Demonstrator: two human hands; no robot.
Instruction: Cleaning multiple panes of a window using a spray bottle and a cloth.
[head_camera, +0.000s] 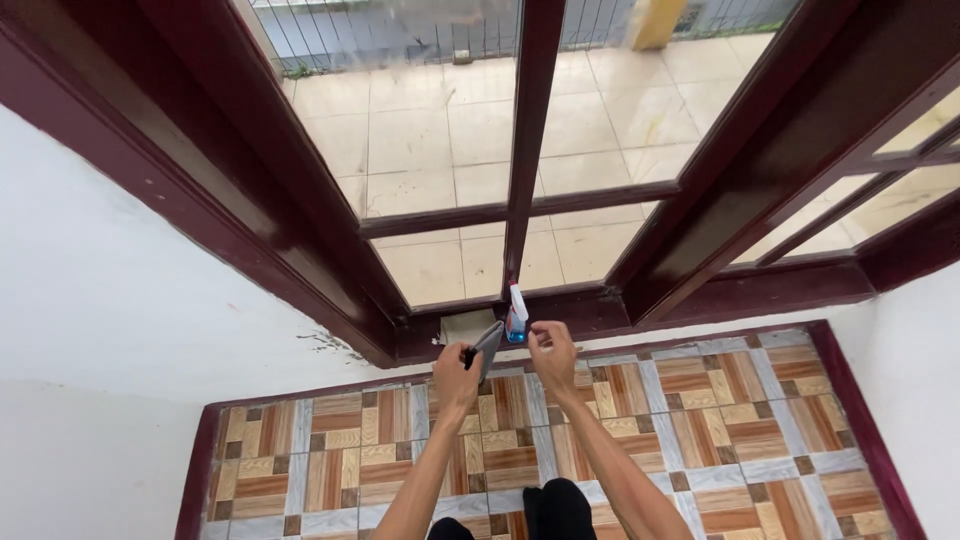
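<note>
My left hand grips the dark handle of a squeegee, its grey blade slanting up toward the window sill. My right hand hovers just to the right of it with fingers curled, thumb and forefinger pinched near the base of a spray bottle. The bottle is small, with blue liquid and a white trigger head, and stands on the sill against the dark red window frame. Whether the right hand touches the bottle or holds anything is unclear.
A folded grey cloth lies on the sill left of the bottle. Glass panes show a tiled yard outside. Patterned floor tiles lie below, with white walls on both sides. My dark-clad knees show at the bottom.
</note>
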